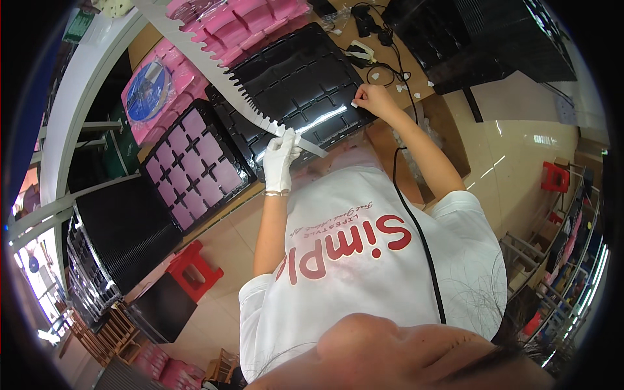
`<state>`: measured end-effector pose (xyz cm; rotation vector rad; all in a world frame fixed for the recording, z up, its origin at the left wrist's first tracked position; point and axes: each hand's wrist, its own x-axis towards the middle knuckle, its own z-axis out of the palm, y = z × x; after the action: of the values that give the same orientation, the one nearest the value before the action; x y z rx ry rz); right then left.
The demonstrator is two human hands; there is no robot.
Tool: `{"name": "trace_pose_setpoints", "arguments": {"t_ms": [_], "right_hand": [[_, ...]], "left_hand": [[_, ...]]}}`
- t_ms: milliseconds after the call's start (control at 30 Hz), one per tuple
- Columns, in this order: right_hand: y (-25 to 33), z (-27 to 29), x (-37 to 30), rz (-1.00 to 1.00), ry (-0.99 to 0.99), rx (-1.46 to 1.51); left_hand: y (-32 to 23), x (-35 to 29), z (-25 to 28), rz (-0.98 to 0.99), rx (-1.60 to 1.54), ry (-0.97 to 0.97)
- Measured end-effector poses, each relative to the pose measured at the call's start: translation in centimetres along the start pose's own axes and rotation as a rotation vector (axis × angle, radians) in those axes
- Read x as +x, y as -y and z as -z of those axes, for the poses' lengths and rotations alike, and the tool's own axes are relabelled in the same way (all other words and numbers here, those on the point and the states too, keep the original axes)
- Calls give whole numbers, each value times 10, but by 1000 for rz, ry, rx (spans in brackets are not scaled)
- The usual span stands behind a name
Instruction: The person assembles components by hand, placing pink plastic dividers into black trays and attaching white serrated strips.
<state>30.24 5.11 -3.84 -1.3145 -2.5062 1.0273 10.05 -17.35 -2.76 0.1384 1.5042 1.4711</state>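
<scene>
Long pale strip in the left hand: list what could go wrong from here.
The long pale strip passes over the black tray from the left hand, so it might snag or kink.
The small white piece at the right hand could drop among the white scraps.
The black cable near the right arm could catch on it.

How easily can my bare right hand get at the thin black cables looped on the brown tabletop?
Yes, probably easily: the cables lie just beyond the right hand with nothing visibly between, though that hand seems to pinch a small white piece.
</scene>
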Motion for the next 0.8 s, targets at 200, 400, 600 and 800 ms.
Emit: {"name": "trace_pose_setpoints", "arguments": {"t_ms": [200,400,600,800], "right_hand": [[2,-9,-4,15,-121,-19],[3,-10,-13,19,-123,55],[-40,26,-54,-114,-291,594],[-229,19,-113,-666,-676,672]], "left_hand": [[-1,-4,3,-15,48,15],[4,-1,7,-35,-19,31],[-2,-9,9,-76,74,16],[-4,-40,29,-112,332,-15]]}}
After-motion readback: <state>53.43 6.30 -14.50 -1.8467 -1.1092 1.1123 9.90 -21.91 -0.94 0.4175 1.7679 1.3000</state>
